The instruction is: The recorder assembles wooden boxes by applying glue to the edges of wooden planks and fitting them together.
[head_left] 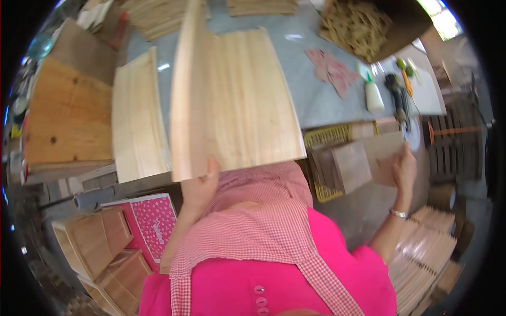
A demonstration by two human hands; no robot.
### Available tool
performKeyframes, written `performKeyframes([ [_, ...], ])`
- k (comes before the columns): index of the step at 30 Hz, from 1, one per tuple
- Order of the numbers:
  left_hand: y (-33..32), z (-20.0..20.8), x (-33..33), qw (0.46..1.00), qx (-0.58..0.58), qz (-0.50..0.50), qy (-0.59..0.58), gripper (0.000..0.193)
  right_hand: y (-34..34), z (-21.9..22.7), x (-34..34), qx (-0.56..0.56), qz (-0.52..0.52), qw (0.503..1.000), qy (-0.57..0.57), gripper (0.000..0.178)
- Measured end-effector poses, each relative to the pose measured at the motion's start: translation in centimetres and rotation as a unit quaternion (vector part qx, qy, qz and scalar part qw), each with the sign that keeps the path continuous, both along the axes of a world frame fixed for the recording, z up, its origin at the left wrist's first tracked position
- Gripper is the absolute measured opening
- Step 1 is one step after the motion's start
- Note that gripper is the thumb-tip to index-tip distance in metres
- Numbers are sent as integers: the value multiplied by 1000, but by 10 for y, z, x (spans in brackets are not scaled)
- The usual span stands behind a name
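Note:
A pale wooden panel (190,89) stands steeply tilted with its near end in my left hand (200,187), the thumb pressed against its face. Beside it on the grey table (303,68) lies a second wooden panel (253,100), its near edge reaching the table's front. Another panel (138,116) rests flat to the left. Out to the right, my right hand (405,168) is closed on the edge of a thin, flat light-brown board (382,158), next to some small upright wooden pieces (350,166).
At the back right are a box of wood strips (358,31), a pink cloth (333,71), a glue bottle (374,95) and a dark power tool (398,100). A large wooden box (68,113) stands left. Wooden boxes (97,239) and stacked slats (421,258) flank me.

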State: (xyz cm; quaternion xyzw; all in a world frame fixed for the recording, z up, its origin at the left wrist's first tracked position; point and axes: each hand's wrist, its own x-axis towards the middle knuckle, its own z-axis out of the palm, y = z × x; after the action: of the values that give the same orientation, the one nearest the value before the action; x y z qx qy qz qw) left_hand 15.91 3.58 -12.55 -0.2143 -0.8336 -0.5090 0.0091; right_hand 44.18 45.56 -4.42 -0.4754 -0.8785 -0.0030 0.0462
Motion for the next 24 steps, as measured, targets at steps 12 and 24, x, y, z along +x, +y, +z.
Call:
performKeyframes([
  [12, 0, 16, 4, 996, -50, 37, -64, 22, -12, 27, -383, 53, 480, 844, 233, 20],
  [24, -9, 16, -1, 999, -22, 24, -8, 13, -37, -3, -505, 39, 557, 814, 156, 20],
])
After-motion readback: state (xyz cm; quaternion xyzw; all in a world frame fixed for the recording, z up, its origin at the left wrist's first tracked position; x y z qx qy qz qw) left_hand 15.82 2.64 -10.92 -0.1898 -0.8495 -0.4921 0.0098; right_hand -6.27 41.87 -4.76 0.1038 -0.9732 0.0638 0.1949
